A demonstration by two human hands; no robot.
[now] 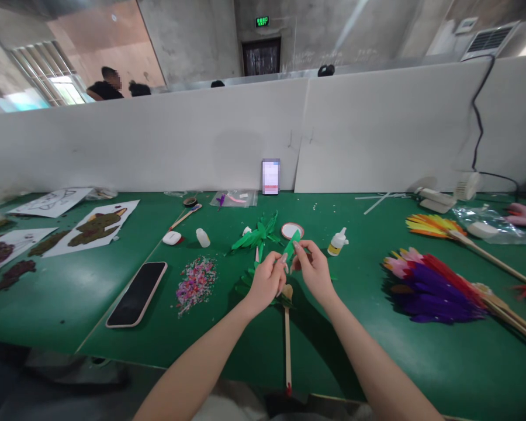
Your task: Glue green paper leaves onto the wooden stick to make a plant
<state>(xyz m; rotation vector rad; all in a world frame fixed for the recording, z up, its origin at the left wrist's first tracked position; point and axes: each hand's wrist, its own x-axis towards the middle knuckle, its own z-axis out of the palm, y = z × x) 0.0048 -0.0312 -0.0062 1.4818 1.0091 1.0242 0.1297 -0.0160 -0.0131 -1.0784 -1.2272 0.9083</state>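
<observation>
In front of me, both hands pinch a bright green feather [290,248]. My left hand [267,277] has thumb and fingers closed at its lower left side, and my right hand [312,269] grips it from the right. Beneath them lies a wooden stick [288,345] with a rounded, spoon-like head, its lower end tipped red. Some green feathers [244,282] lie beside that head, partly hidden by my left hand. A loose pile of green feathers [259,235] sits just beyond. Behind my right hand is a small round white lid or dish [291,230] with a reddish rim.
A glue bottle [338,242] stands to the right, near purple feathers [438,295] and a yellow-orange feather fan [436,225]. On the left are a small white bottle [203,238], colourful bits [196,285], and a phone [137,294]. Another phone [270,176] leans against the white partition [179,140].
</observation>
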